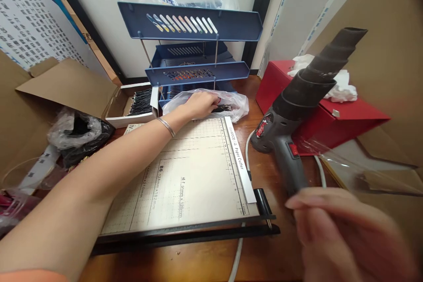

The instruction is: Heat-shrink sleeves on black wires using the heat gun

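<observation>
A single view, worn on the person's head, looks forward and down over a glossy brown wooden table (pixel 158 266) from above its near side. The lens is close: the blurred, bare right hand (pixel 357 233) looms large at near right, while the bare left hand (pixel 202 104), stretched toward the far middle, appears smaller. A flat cream paper cutter with printed grid lines (pixel 201 176) lies around the centre, seen obliquely from above. Farther off, a dark blue slotted tray rack (pixel 239 26) faces the camera. The wide field reaches brown cardboard panels (pixel 393 53) at left and right.
</observation>
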The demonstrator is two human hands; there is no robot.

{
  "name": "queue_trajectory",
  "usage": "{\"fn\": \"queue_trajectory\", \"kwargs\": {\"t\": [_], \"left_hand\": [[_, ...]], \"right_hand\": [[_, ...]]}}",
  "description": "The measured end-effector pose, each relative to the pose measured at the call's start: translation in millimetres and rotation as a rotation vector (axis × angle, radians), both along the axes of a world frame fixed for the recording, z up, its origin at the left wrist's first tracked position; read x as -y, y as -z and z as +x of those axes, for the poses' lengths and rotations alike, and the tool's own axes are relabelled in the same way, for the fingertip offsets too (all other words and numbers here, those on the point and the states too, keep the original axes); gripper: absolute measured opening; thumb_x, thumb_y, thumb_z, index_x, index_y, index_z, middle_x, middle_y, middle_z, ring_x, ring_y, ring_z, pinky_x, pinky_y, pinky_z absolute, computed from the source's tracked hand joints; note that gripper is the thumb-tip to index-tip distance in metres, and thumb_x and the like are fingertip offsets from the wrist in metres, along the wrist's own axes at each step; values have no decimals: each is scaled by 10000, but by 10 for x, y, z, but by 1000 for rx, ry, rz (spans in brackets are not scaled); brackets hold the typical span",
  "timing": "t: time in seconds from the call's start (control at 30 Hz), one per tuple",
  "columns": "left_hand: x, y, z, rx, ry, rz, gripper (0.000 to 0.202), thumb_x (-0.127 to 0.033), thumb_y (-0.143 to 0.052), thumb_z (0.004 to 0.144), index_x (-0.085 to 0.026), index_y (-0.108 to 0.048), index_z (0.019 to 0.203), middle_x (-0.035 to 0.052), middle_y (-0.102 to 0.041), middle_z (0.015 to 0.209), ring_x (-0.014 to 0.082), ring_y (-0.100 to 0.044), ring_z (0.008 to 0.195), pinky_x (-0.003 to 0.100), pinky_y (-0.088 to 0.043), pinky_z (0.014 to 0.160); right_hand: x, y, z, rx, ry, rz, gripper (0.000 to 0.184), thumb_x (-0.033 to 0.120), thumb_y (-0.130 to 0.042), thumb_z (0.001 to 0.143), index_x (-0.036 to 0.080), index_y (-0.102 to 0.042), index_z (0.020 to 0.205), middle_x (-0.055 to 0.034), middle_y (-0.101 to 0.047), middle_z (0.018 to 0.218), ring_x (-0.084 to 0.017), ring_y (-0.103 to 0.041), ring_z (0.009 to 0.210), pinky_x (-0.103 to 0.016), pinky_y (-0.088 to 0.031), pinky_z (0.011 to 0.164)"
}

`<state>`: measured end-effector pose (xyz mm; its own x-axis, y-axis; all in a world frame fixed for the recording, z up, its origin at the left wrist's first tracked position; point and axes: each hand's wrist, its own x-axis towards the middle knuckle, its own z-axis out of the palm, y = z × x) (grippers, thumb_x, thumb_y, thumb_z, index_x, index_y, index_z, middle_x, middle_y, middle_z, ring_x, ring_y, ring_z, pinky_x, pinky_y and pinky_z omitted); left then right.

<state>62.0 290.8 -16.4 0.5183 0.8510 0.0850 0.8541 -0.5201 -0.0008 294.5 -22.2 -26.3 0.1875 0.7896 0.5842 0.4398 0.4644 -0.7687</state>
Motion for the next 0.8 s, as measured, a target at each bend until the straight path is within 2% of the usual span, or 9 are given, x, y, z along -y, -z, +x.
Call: {"fn": "queue_trajectory", "kwargs": {"t": [0.1, 0.2, 0.3, 0.43, 0.5, 0.53, 0.63, 0.73, 0.8], "left_hand": [[127, -101, -107, 45, 97, 43, 214, -246, -600, 992, -229, -813, 996, 67, -825, 1037, 239, -731, 929, 341, -459, 789], [386, -234, -228, 164, 194, 50, 149, -235, -654, 929, -224, -803, 935, 40, -826, 960, 213, -720, 850, 335, -460, 770], [719, -317, -308, 149, 308, -133, 123, -257, -683, 906, -253, -806, 906, 4, -832, 902, 187, -715, 774, 329, -460, 747], [978, -317, -328, 41, 257, -255, 107, -303, -710, 905, -270, -805, 870, 5, -829, 864, 193, -712, 745, 336, -406, 671], [919, -294, -310, 67, 233, -272, 164, -373, -698, 941, -263, -817, 911, 16, -838, 908, 197, -721, 771, 332, -422, 687], [838, -278, -294, 102, 220, -257, 202, -391, -676, 964, -254, -823, 939, 27, -843, 941, 201, -730, 802, 331, -444, 715], [462, -200, -206, 198, 158, -131, 253, -283, -589, 993, -206, -830, 987, 76, -851, 1020, 211, -745, 883, 335, -498, 816], [84, -82, -73, 206, 105, -100, 314, -117, -556, 922, -201, -844, 1016, 79, -855, 1119, 212, -757, 995, 325, -517, 913], [-69, -1, 10, 186, 47, -154, 337, -98, -567, 891, -191, -858, 1033, 93, -853, 1147, 229, -760, 1035, 331, -522, 924]], "right_hand": [[-229, -72, -116, 62, -81, -27, 114, 157, -665, 1009, 254, -724, 1004, -23, -753, 867, -159, -721, 739, -251, -506, 537], [-319, -73, -120, 115, -129, -14, 115, 140, -659, 995, 242, -713, 988, -9, -757, 821, -130, -722, 673, -221, -486, 503], [-317, -43, -94, 138, -130, -33, 116, 151, -641, 1006, 239, -698, 958, 0, -744, 791, -119, -715, 647, -210, -483, 497], [-314, 10, -112, 206, -110, -58, 128, 175, -633, 1014, 244, -678, 916, 34, -675, 711, -91, -614, 545, -212, -464, 483], [-325, 67, -124, 254, -65, -34, 82, 200, -640, 1010, 239, -688, 956, 7, -718, 788, -120, -685, 655, -235, -553, 588], [-329, 108, -126, 282, -35, -18, 54, 222, -644, 1010, 234, -696, 1005, -29, -762, 887, -156, -746, 785, -271, -608, 686], [-329, 260, -125, 369, 5, -15, 183, 301, -654, 1018, 222, -685, 1180, -130, -784, 1224, -264, -775, 1138, -418, -657, 923], [-321, 393, -127, 412, 1, -25, 287, 311, -655, 1022, 210, -636, 1290, -167, -746, 1357, -293, -753, 1243, -471, -653, 990], [-322, 444, -131, 408, -5, -10, 307, 287, -652, 1022, 206, -615, 1315, -165, -743, 1365, -283, -753, 1254, -456, -655, 1001]]}}
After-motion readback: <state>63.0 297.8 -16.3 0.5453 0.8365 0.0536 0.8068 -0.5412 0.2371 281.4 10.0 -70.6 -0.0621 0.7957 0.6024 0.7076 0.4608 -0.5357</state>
